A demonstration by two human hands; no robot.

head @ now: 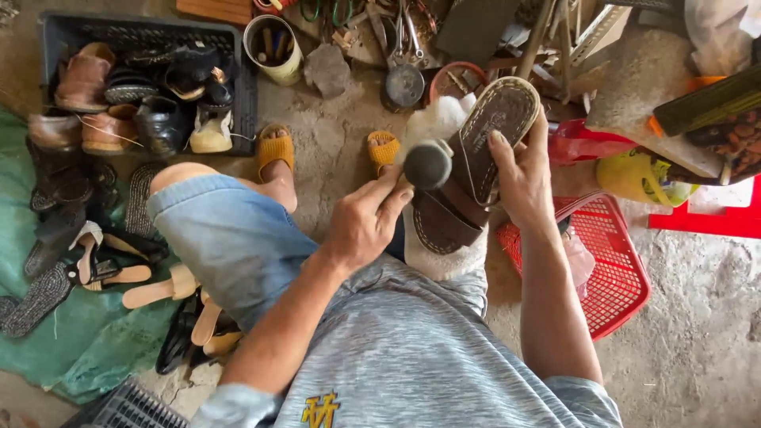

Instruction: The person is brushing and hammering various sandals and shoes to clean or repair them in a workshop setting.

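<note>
My right hand (pixel 519 178) grips a brown leather sandal (pixel 468 170) by its sole edge, holding it tilted over a white cloth (pixel 444 254) on my right knee. My left hand (pixel 366 222) holds a round-headed tool (pixel 426 164) with its dark grey head against the sandal's strap. Both hands are in the middle of the view, above my lap.
A black crate (pixel 230 40) of worn shoes stands at top left, with more sandals (pixel 103 269) on a green sheet (pixel 71 349). A red plastic basket (pixel 610 261) lies at right. Tools, a tin can (pixel 273 49) and a yellow container (pixel 634 178) crowd the top. My feet wear yellow slippers (pixel 275 149).
</note>
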